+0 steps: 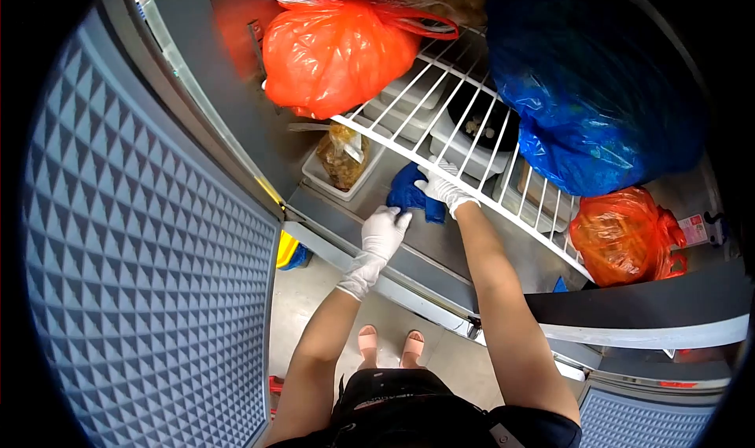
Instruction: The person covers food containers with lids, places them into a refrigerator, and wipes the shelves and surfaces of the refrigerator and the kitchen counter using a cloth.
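Observation:
Both my hands wear white gloves and are on a crumpled blue cloth [406, 187] on the metal floor of an open fridge. My left hand [384, 234] is closed, with its thumb and fingertips pinching the near edge of the cloth. Under the front edge of the white wire shelf [487, 192], my right hand [445, 187] grips the cloth's right side; its fingertips are partly hidden. To the left of the cloth stands a white tray [314, 173] with a clear bag of brownish food [343, 161] in it.
On the wire shelf lie an orange-red plastic bag [338, 51], a large blue bag [590, 94] and a smaller red bag [625, 236]. Lidded white containers [472, 153] stand beneath the shelf. An open door with a textured panel [157, 259] flanks me on the left.

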Motion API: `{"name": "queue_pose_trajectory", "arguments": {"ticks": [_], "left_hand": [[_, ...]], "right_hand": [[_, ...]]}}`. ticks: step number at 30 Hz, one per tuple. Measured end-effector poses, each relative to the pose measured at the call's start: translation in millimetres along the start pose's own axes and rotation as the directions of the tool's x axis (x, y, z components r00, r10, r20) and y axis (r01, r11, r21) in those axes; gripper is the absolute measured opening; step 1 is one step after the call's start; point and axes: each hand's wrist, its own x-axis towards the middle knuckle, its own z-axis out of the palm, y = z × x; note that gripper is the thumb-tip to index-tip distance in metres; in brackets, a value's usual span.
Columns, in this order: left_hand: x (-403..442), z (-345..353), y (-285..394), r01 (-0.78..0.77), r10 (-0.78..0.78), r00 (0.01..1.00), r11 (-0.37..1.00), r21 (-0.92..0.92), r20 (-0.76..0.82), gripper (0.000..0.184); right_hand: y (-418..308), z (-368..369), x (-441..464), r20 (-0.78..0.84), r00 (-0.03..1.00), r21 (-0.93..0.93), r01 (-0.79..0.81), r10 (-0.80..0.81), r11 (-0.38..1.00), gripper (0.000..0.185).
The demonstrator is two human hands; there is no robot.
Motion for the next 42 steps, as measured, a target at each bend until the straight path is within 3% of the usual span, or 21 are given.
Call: {"name": "queue_pose_trajectory", "arguments": {"ticks": [1, 2, 3, 4, 6, 8, 12, 14, 16, 18, 20, 21, 22, 23, 24, 25, 28, 33, 34, 36, 42], "left_hand": [[-6, -9, 0, 0.122, -0.142, 0.982, 0.980, -0.155, -0.127, 0.024], [-8, -19, -3, 0.211, -0.292, 0.928, 0.924, -0.320, -0.231, 0.025], [-8, -29, -13, 0.389, -0.653, 0.757, 0.474, -0.790, -0.018, 0.027], [-1, -48, -18, 0.321, -0.718, 0.696, 0.328, -0.889, -0.013, 0.032], [24, -66, -46, 0.298, -0.800, 0.588, 0.348, -0.889, -0.117, 0.041], [50, -79, -63, 0.387, -0.848, 0.530, 0.232, -0.892, 0.010, 0.043], [72, -63, -91, 0.513, -0.839, 0.540, 0.392, -0.764, -0.067, 0.031], [77, -59, -90, 0.497, -0.857, 0.508, 0.372, -0.784, -0.085, 0.024], [76, -38, -115, 0.324, -0.765, 0.591, 0.516, -0.793, -0.256, 0.009], [71, -28, -126, 0.206, -0.662, 0.639, 0.638, -0.742, -0.392, 0.007], [68, -40, -109, 0.160, -0.741, 0.618, 0.446, -0.881, -0.263, 0.009], [66, -44, -104, 0.135, -0.765, 0.609, 0.359, -0.924, -0.208, 0.008], [64, -49, -96, 0.109, -0.786, 0.601, 0.265, -0.958, -0.149, 0.008], [62, -54, -87, 0.119, -0.800, 0.586, 0.247, -0.962, -0.133, 0.010], [60, -52, -90, 0.103, -0.796, 0.586, 0.258, -0.961, -0.151, 0.011], [57, -52, -93, 0.086, -0.792, 0.585, 0.272, -0.959, -0.172, 0.013], [43, -66, -85, 0.131, -0.778, 0.602, 0.317, -0.939, -0.179, 0.029], [7, -109, -42, 0.145, -0.756, 0.632, 0.333, -0.932, -0.172, 0.037], [-3, -117, -35, 0.140, -0.750, 0.637, 0.337, -0.931, -0.176, 0.039], [-27, -136, -20, 0.153, -0.723, 0.676, 0.325, -0.933, -0.141, 0.045], [-111, -169, -1, 0.198, -0.782, 0.619, 0.249, -0.948, -0.077, 0.048]], "right_hand": [[4, 11, 4, -0.098, 0.991, -0.076, 0.081, -0.088, 0.994, 0.027], [7, 13, 10, 0.069, 0.995, -0.037, -0.074, 0.077, 0.997, 0.043], [-14, -11, -4, -0.044, 0.994, 0.021, -0.099, 0.099, 0.995, 0.041], [-32, -26, -20, -0.156, 0.979, 0.081, -0.118, 0.130, 0.990, 0.040], [-41, -9, -25, -0.246, 0.969, 0.133, 0.005, 0.028, 0.991, 0.039], [-42, 14, -27, -0.253, 0.967, 0.061, 0.040, -0.023, 0.997, 0.041], [-45, 34, -21, -0.325, 0.945, -0.013, 0.036, -0.038, 0.999, 0.030], [-41, 36, -13, -0.267, 0.960, 0.165, -0.034, 0.078, 0.986, 0.020], [-37, 34, -9, -0.288, 0.931, 0.361, -0.111, 0.224, 0.926, 0.015], [-42, 18, -13, -0.447, 0.846, 0.370, -0.120, 0.290, 0.921, 0.011], [-36, 34, -11, -0.497, 0.799, 0.378, -0.152, 0.339, 0.913, 0.018], [-37, 32, -14, -0.442, 0.856, 0.270, -0.157, 0.267, 0.950, 0.028], [-42, 24, -16, -0.208, 0.942, 0.276, -0.201, 0.263, 0.940, 0.042], [-45, 34, -17, -0.252, 0.949, 0.201, -0.142, 0.191, 0.969, 0.047], [-48, 40, -17, -0.293, 0.949, 0.125, -0.080, 0.114, 0.989, 0.052], [-46, 43, -14, -0.169, 0.978, 0.199, -0.085, 0.120, 0.976, 0.060], [-45, 52, 0, -0.206, 0.978, 0.158, -0.003, 0.036, 0.988, 0.061], [-57, 51, 38, -0.225, 0.972, 0.172, 0.101, -0.061, 0.980, 0.049], [-53, 62, 52, -0.127, 0.982, 0.174, 0.161, -0.141, 0.971, 0.059], [-62, 63, 83, -0.032, 0.986, 0.253, 0.168, -0.165, 0.953, 0.054], [-103, 91, 159, -0.196, 0.945, 0.314, 0.314, -0.262, 0.896, 0.046]]}}
